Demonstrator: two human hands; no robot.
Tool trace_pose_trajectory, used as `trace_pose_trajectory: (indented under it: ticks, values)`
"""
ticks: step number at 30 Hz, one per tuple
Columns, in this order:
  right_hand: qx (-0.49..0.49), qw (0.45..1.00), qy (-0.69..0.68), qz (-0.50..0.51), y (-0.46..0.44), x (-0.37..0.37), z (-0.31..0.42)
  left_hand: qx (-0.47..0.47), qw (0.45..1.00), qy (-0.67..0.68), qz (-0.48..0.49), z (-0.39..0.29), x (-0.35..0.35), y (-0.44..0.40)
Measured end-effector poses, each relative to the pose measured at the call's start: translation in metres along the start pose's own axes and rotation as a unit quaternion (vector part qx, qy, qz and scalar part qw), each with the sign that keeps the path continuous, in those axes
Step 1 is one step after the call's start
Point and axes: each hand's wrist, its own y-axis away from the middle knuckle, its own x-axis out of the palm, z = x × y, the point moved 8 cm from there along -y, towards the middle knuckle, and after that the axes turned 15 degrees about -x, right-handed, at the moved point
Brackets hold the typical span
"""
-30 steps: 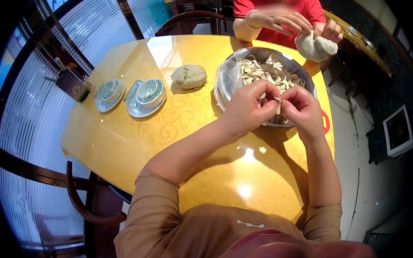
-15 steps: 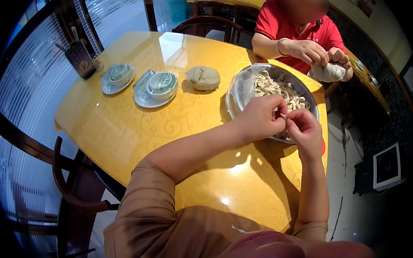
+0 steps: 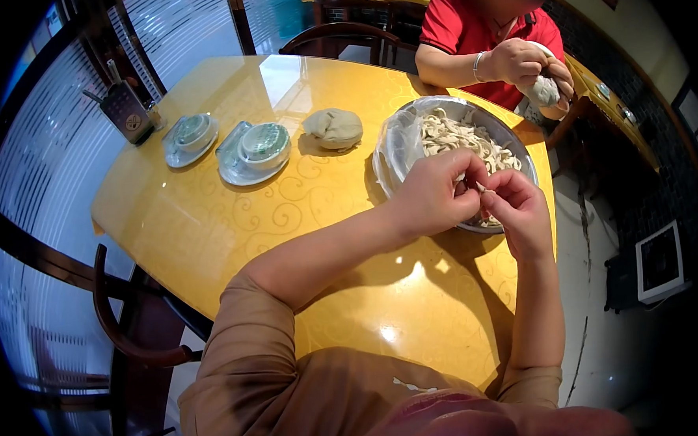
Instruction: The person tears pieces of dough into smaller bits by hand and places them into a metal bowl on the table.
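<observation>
Over the near rim of a metal basin [image 3: 525, 147], my left hand [image 3: 440, 193] and my right hand [image 3: 520, 209] meet with fingertips pinched together. Between them shows the tip of a small pale dough piece [image 3: 481, 187]; most of it is hidden by my fingers. Many pale strips, apparently dough [image 3: 459, 136], lie heaped in the basin. A clear plastic bag [image 3: 397, 148] drapes over the basin's left side. Left of it, a smooth beige lump that looks like dough [image 3: 334, 129] rests on the yellow table [image 3: 230, 216].
Across the corner, a person in a red shirt [image 3: 451, 23] handles a pale lump [image 3: 546, 91]. Two wrapped dish sets [image 3: 254, 176] [image 3: 190, 157] stand to the left, near a dark utensil holder [image 3: 129, 115]. A wooden chair [image 3: 139, 351] sits at the table's left edge.
The view has shifted slightly. My hands stay pinched together over the basin, with small finger movements. The other person's hands have turned and changed grip on the pale lump.
</observation>
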Motion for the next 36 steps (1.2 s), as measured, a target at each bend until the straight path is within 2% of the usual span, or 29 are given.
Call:
trace_pose_trajectory:
  ticks: [4,7,10,14,19,23,29,32,33,35,36]
  values:
    - [-0.004,1.0,0.03,-0.002,0.001,0.004,0.001,0.07,0.994,-0.073,-0.034,-0.006,0.005,0.005]
    - [-0.014,0.999,0.03,-0.015,0.002,0.004,0.002,0.093,0.992,-0.041,-0.071,-0.012,0.003,0.012]
    - [-0.038,0.999,0.008,-0.014,0.002,0.006,0.006,0.07,0.996,0.009,-0.046,-0.011,0.003,0.013]
    - [-0.05,0.997,-0.061,0.013,0.003,0.008,0.003,0.066,0.997,0.008,-0.037,-0.014,0.002,0.015]
    - [-0.04,0.997,-0.061,0.019,0.005,0.007,0.003,0.045,0.999,0.027,-0.012,-0.009,0.006,0.016]
    - [-0.055,0.992,-0.112,0.019,0.005,0.012,0.007,0.114,0.991,0.054,-0.031,-0.015,0.003,0.017]
    - [-0.063,0.985,-0.157,-0.012,0.002,0.011,0.005,0.14,0.985,0.094,-0.027,-0.016,-0.005,0.018]
    - [-0.071,0.984,-0.157,-0.043,0.0,0.005,0.009,0.182,0.974,0.121,-0.06,-0.02,-0.014,0.017]
    - [-0.072,0.986,-0.132,-0.066,-0.001,-0.002,0.006,0.158,0.981,0.094,-0.069,-0.029,-0.019,0.02]
    - [-0.078,0.987,-0.081,-0.114,-0.003,-0.02,0.001,0.116,0.979,0.139,-0.09,-0.016,-0.026,0.012]
    - [-0.071,0.991,0.003,-0.116,-0.004,-0.025,0.001,0.096,0.977,0.161,-0.1,-0.01,-0.029,0.005]
